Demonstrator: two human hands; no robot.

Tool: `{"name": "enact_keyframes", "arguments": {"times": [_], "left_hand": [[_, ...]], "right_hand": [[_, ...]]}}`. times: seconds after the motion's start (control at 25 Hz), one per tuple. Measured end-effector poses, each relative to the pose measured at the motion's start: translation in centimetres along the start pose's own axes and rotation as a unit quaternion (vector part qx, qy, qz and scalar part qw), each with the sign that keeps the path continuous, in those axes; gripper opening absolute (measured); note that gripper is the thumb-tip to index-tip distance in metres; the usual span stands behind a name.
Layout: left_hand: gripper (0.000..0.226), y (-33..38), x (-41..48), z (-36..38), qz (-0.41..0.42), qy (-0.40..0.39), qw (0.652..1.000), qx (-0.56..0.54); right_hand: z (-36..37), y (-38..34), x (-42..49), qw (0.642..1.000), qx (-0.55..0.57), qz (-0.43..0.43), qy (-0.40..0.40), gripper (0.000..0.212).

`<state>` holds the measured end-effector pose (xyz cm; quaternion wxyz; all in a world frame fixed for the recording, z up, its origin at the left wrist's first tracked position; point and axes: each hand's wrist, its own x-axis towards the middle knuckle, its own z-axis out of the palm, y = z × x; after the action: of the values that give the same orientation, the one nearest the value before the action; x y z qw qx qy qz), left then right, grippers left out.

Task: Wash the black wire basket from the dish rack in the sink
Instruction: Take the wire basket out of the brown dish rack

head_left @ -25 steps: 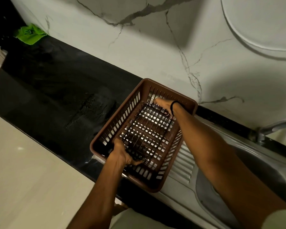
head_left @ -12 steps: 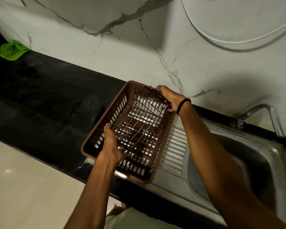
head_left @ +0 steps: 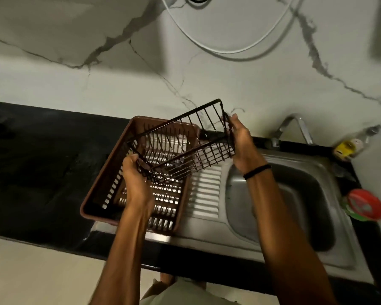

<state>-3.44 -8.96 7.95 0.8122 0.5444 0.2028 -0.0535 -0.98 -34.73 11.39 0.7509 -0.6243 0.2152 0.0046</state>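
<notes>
The black wire basket [head_left: 186,139] hangs tilted in the air above the brown plastic dish rack [head_left: 101,192], its right end higher than its left. My left hand [head_left: 135,179] grips the basket's low left end over the rack. My right hand [head_left: 240,139] holds its raised right end, near the edge of the steel sink [head_left: 295,205]. The sink bowl lies just right of the basket, with the tap [head_left: 295,126] behind it.
The rack sits half on the ribbed steel drainboard [head_left: 205,194], half on the black counter [head_left: 42,168]. A red-lidded container [head_left: 364,204] and a yellow-capped bottle [head_left: 348,147] stand at the sink's right side. A marble wall rises behind.
Both hands have lifted the wire basket out of the dish rack and carried it up and rightward, toward the sink. My view has swung right, showing more of the sink.
</notes>
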Motion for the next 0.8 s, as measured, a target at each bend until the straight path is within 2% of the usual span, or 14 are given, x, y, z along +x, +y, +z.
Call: {"name": "enact_keyframes", "arguments": {"times": [0.12,0.28,0.44,0.56,0.64,0.76,0.8], "left_hand": [[0.043,-1.9,-0.8,1.2,0.076,-0.055,0.996,-0.010],[0.047,-3.6,-3.0,3.1,0.118,-0.109,0.987,-0.016],[0.069,-4.9,-4.8,5.1,0.039,-0.137,0.990,-0.017],[0.072,-6.8,-4.6,6.5,-0.024,-0.146,0.988,0.032],[0.064,-8.8,-4.1,7.1,-0.070,-0.146,0.984,0.072],[0.017,-11.7,-3.2,8.1,-0.117,-0.099,0.984,0.089],[0.011,-12.5,-3.4,8.7,-0.119,-0.084,0.984,0.102]], "right_hand": [[-3.3,1.6,-2.9,0.993,0.113,-0.037,-0.016,0.061],[-7.7,4.1,-6.6,0.979,0.190,-0.056,0.056,0.040],[-11.5,6.8,-9.2,0.969,0.200,-0.094,0.110,0.040],[-13.5,7.5,-10.8,0.956,0.236,-0.127,0.121,0.030],[-14.7,7.8,-11.8,0.950,0.251,-0.128,0.136,0.027],[-16.4,8.5,-12.8,0.953,0.204,-0.112,0.196,0.021],[-17.0,8.9,-13.0,0.955,0.180,-0.107,0.210,0.021]]}}
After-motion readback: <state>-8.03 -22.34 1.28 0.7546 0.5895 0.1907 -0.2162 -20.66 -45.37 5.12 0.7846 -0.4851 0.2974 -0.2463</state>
